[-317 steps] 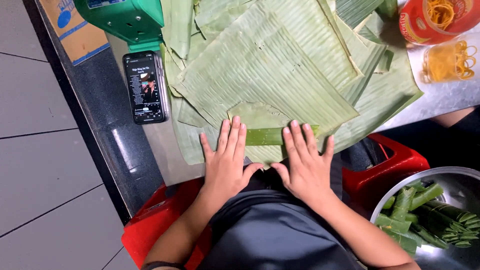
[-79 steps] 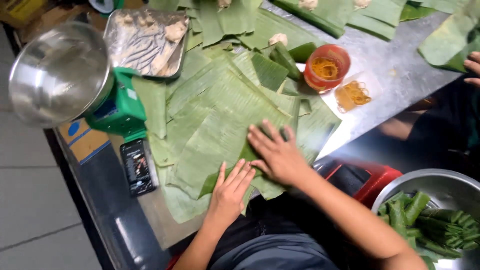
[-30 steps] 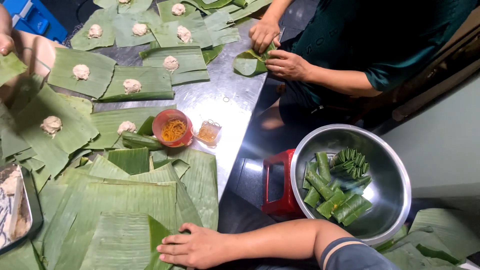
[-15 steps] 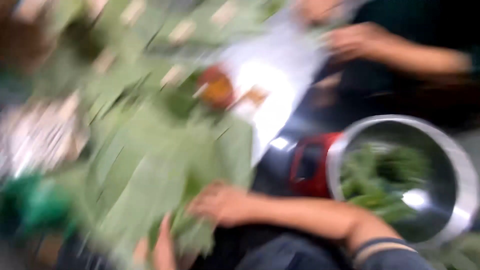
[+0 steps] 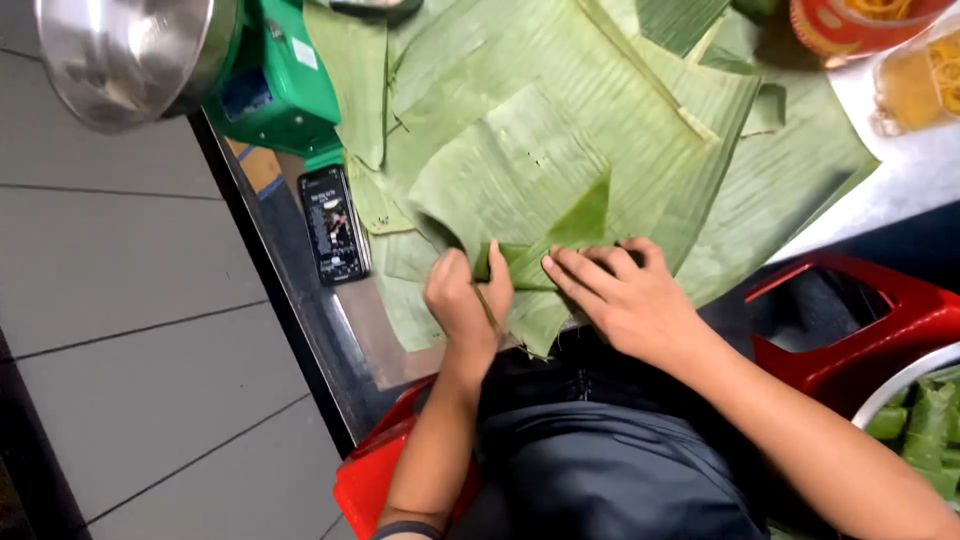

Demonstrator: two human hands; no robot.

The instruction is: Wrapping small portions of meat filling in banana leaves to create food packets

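Observation:
A stack of large green banana leaves (image 5: 560, 120) covers the steel table (image 5: 370, 330). At its near edge lies a partly rolled leaf parcel (image 5: 525, 262). My left hand (image 5: 462, 300) grips the parcel's left end with fingers curled around it. My right hand (image 5: 625, 295) presses on the parcel's right side, fingers flat and pointing left. One dark green leaf corner (image 5: 585, 215) stands folded up just above the parcel.
A phone (image 5: 335, 225) lies on the table's left edge beside a green scale (image 5: 275, 90) with a steel bowl (image 5: 120, 55). An orange-red tub (image 5: 850, 25) and a clear cup (image 5: 915, 85) stand at top right. A red stool (image 5: 860, 310) and a bowl of wrapped parcels (image 5: 925, 425) are at right.
The view swung back from the far side of the table and the other person to my own spot. Both hands now hold the rolled leaf at the near edge.

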